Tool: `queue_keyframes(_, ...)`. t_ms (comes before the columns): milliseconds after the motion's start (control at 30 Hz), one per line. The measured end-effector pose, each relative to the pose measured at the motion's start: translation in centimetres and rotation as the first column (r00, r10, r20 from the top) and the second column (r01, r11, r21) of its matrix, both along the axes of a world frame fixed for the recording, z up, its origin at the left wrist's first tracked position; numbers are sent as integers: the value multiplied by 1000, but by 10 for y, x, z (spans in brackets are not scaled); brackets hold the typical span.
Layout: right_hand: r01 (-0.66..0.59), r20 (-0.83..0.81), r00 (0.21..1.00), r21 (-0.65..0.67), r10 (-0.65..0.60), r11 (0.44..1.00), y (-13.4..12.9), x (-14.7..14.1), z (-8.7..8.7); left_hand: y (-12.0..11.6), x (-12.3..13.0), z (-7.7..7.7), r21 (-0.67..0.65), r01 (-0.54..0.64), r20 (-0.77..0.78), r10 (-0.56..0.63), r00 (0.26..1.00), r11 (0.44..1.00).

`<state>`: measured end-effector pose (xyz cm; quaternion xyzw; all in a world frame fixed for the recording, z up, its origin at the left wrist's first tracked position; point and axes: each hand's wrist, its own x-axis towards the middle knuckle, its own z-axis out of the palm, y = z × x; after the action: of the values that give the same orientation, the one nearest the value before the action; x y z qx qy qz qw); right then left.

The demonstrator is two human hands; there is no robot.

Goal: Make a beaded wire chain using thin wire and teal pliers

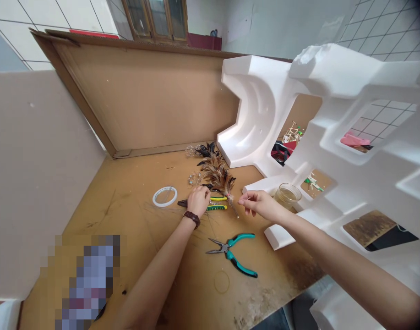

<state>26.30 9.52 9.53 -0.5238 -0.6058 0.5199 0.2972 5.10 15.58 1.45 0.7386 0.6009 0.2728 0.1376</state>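
Note:
My left hand (198, 200) is over the yellow-and-green-handled pliers (217, 207), fingers bent down by the base of the brown feathers (217, 170); what they grip is hidden. To the right of the feather stems, my right hand (257, 204) is closed in a pinch, thumb against forefinger, on something too small to make out. Teal-handled needle-nose pliers (226, 248) lie with jaws apart nearer to me. Left of my left hand lies a white ring-shaped roll of tape (155, 199). Small beaded wire pieces (194, 178) sit beside the feathers.
White moulded foam (254, 110) stands along the right, with a glass cup (287, 196) against it. A cardboard panel (144, 96) closes off the back. A thin yellowish ring (215, 282) lies near the table's front. At lower left is a blurred-out object (89, 279).

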Motion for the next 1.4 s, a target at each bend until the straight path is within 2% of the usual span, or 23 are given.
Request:
queue_keyframes(67,-47,98,995,118,35,992,-3,0,6,-10,0,14,33,76,49,-78,996,997)
queue_keyframes(167,-183,237,964,271,119,945,-10,-3,20,-32,1,37,46,234,104,-238,966,971)
queue_keyframes(233,-268,294,938,275,185,923,-15,-8,28,-47,3,49,35,339,145,-340,929,940)
queue_keyframes(267,-299,308,927,256,215,919,-17,-10,31,-54,4,54,10,415,250,-405,880,910)
queue_keyframes(333,-341,306,910,176,278,923,-23,-14,33,-66,6,61,-65,515,450,-435,780,855)
queue_keyframes(400,-356,258,907,48,332,933,-28,-16,33,-76,7,66,-150,591,622,-389,680,793)
queue_keyframes(467,-362,163,915,-70,368,930,-34,-17,32,-84,6,71,-209,643,731,-319,604,737)
queue_keyframes(533,-360,47,929,-116,368,926,-41,-16,34,-90,5,75,-207,663,810,-254,528,719)
queue_keyframes(667,-272,-163,951,-49,261,961,-51,-13,45,-99,0,80,-148,696,953,-87,290,703)
queue_keyframes(767,-185,-282,941,33,187,982,-54,-9,51,-104,-1,82,-128,706,980,-19,196,697)
queue_keyframes(833,-127,-357,924,64,141,990,-55,-7,51,-108,0,83,-121,682,981,-20,194,722)
queue_keyframes(933,-77,-464,881,41,87,996,-58,-6,44,-112,4,83,-90,584,971,-59,232,807)
queue_keyframes(1000,-81,-488,870,8,74,997,-61,-7,39,-114,6,83,-69,495,954,-88,286,866)
queue_keyframes(1067,-83,-473,878,-2,72,997,-64,-7,34,-114,6,83,-66,443,924,-113,364,894)
queue_keyframes(1167,-60,-438,897,28,66,998,-66,-7,32,-112,2,84,-83,461,881,-151,449,883)
queue_keyframes(1267,-56,-393,916,78,82,995,-66,-6,36,-111,-2,87,-94,496,859,-181,478,863)
queue_keyframes(1400,-165,-284,942,74,180,983,-67,-4,46,-112,-6,91,-110,532,832,-215,511,839)
